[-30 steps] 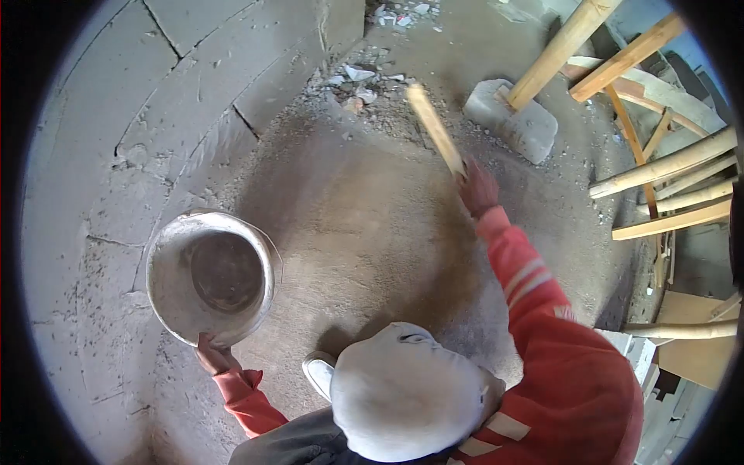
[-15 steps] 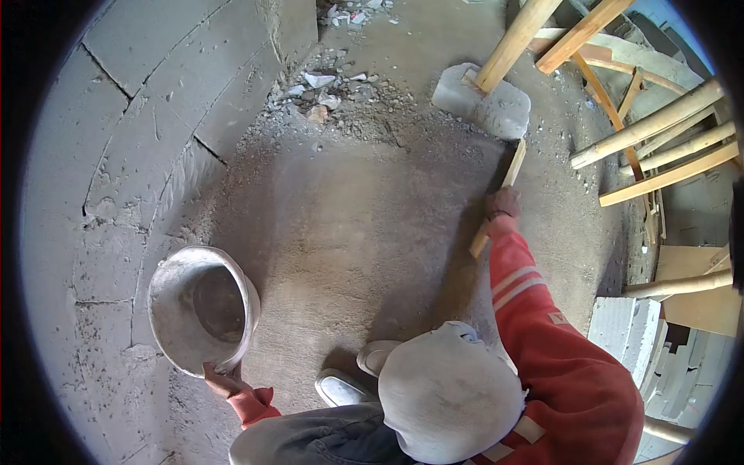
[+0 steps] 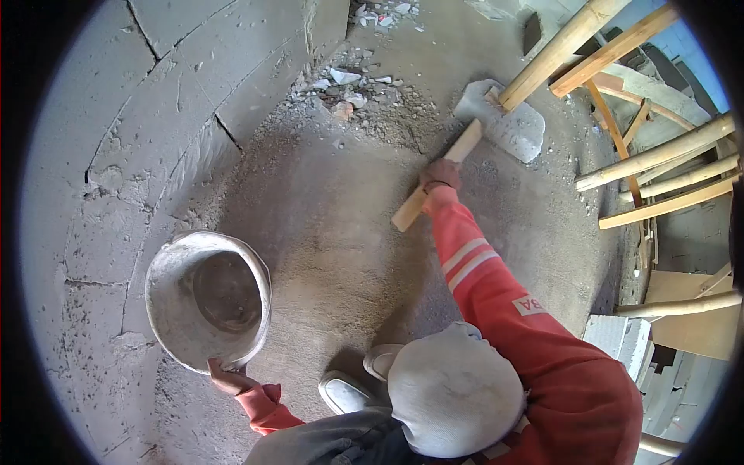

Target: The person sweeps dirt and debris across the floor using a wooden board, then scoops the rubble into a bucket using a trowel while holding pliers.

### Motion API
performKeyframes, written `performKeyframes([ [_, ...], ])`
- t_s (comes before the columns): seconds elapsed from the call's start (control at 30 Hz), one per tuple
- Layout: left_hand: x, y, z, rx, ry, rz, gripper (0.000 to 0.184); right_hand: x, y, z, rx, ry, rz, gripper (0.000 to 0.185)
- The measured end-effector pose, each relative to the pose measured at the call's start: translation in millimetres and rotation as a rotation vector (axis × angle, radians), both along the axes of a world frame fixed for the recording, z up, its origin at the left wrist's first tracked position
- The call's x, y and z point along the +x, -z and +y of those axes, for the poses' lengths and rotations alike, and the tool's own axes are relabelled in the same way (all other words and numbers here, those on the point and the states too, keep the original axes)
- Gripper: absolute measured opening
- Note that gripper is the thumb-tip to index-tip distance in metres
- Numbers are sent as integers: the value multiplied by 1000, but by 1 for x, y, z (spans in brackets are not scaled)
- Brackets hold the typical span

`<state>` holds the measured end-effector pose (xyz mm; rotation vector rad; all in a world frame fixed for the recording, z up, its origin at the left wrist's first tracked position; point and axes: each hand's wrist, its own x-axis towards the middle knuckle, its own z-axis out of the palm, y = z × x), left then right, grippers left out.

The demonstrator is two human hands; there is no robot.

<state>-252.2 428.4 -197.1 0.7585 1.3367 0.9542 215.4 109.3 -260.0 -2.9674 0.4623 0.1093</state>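
Observation:
A wooden board (image 3: pixel 466 142) lies slanted across the grey floor (image 3: pixel 325 232), with my right hand (image 3: pixel 441 177) wrapped round its middle. Its upper end is close to the pale slab under the wooden pole. On the left, a whitish bucket (image 3: pixel 167 298) tilts with its open mouth facing up, and a dark round bottom shows inside. My left hand (image 3: pixel 230 378) grips the bucket's lower rim.
A block wall (image 3: pixel 101 217) runs along the left. Rubble (image 3: pixel 345 101) lies at its far corner. Beyond the board, a pale slab (image 3: pixel 515 128) bears a wooden pole (image 3: pixel 562 50). Several poles and planks (image 3: pixel 659 163) stick in from the right. Light blocks (image 3: pixel 608 335) sit at lower right.
My right hand has swept the board out to the right and then back left. The bucket stays in my left hand, with its position in the view shifted slightly.

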Motion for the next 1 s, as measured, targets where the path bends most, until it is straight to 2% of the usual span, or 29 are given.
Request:
performKeyframes([
  [0.03,1,-1,1,-1,2,0,46,0,-2,13,9,9,-55,39],
  [0.2,-6,8,16,-33,10,59,38,13,16,25,62,-217,-37,37],
  [0.3,-12,14,17,-39,51,9,42,-12,-27,0,90,-310,6,37],
  [0.37,-17,23,18,-27,61,-24,46,-33,-34,-25,139,-269,-61,38],
  [0.43,-21,33,19,-7,53,-62,45,-65,-35,-49,278,-422,-262,37],
  [0.57,-15,9,13,-44,81,-55,45,-114,-45,-64,207,-521,-60,40],
  [0.6,-14,3,12,-48,114,-34,46,-122,-41,-65,165,-635,-42,41],
  [0.63,-12,1,12,-52,58,-51,38,-127,-35,-65,124,-744,-22,42],
  [0.67,-13,-3,15,-54,59,-44,38,-127,-28,-63,124,-743,-15,42],
  [0.73,-17,-11,18,-56,146,-113,31,-122,-9,-58,158,-989,-95,40],
  [0.87,-26,-3,39,-130,285,-18,32,-84,15,-28,199,-907,-9,38],
  [1.0,-10,-19,42,-64,181,-80,32,-21,0,18,196,-779,-46,38],
])
